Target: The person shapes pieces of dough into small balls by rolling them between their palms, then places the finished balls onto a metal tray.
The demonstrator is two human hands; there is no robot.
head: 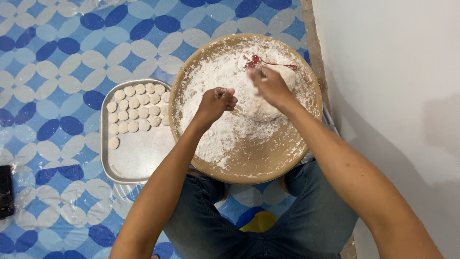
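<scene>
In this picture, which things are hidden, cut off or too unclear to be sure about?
Head view:
- What the left hand pinches: hidden by its curled fingers.
- Red thing in the flour: partly behind the right hand; kind unclear.
- Dark object: cut by the left edge.
- Tray: right side hidden under the round board.

The person wears blue denim jeans (306, 216), faded and creased at the thighs; both forearms are bare, sleeveless up to the frame's lower edge.
</scene>
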